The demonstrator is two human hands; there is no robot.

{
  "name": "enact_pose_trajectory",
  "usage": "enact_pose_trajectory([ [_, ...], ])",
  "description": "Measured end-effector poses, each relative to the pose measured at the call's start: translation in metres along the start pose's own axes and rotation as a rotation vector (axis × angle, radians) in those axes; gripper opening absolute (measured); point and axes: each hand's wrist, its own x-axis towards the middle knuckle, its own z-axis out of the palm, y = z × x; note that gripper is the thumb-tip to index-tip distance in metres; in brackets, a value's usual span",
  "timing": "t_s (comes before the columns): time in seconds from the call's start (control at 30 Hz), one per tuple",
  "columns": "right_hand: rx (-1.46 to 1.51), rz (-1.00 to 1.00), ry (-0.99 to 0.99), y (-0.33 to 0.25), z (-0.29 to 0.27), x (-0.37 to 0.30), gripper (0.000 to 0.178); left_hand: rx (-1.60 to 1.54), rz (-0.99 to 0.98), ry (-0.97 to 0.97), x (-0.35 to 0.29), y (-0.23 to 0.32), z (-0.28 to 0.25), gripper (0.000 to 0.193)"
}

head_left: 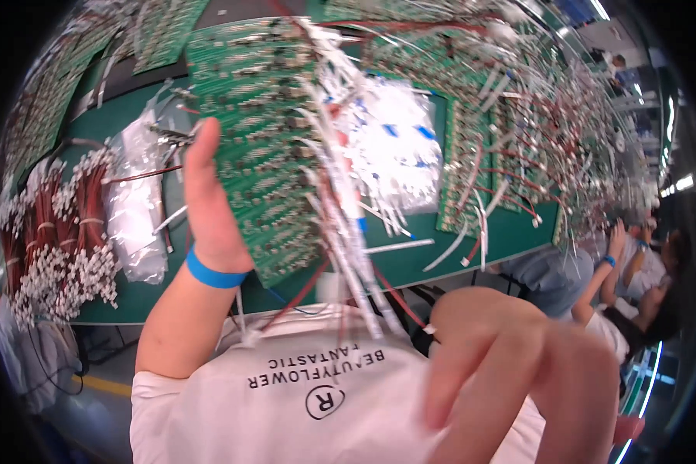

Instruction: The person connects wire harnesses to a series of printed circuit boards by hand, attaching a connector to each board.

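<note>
My left hand (209, 209), a blue band on its wrist, is closed on the left edge of a long green circuit board panel (263, 147). The panel is held up above the table, tilted, with its rows of solder points showing. White and red wire leads (340, 201) hang from its right side, some down in front of my white shirt. Close to the camera at the lower right is my right hand (518, 348), somewhat blurred, away from the panel. Its bent fingers are spread apart, with nothing seen in them; some of the tips are out of view.
Bundles of red wires with white connectors (62, 232) lie at the table's left, beside a clear plastic bag (138, 201). A white pile of leads (398, 147) lies behind the panel. More wired boards (510, 147) cover the right side. Other people (634, 271) sit at far right.
</note>
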Motion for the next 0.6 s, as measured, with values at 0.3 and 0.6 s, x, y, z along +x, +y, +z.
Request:
enact_pose_trajectory([
  [0.3,-0.294,0.225,0.634,0.023,-0.072,-0.005,0.041,0.185,0.091,0.005,-0.007,-0.004,0.018,0.08],
  [0.6,-0.222,0.443,0.743,0.066,-0.104,-0.01,0.027,-0.187,-0.103,0.102,0.005,0.006,0.006,0.084],
])
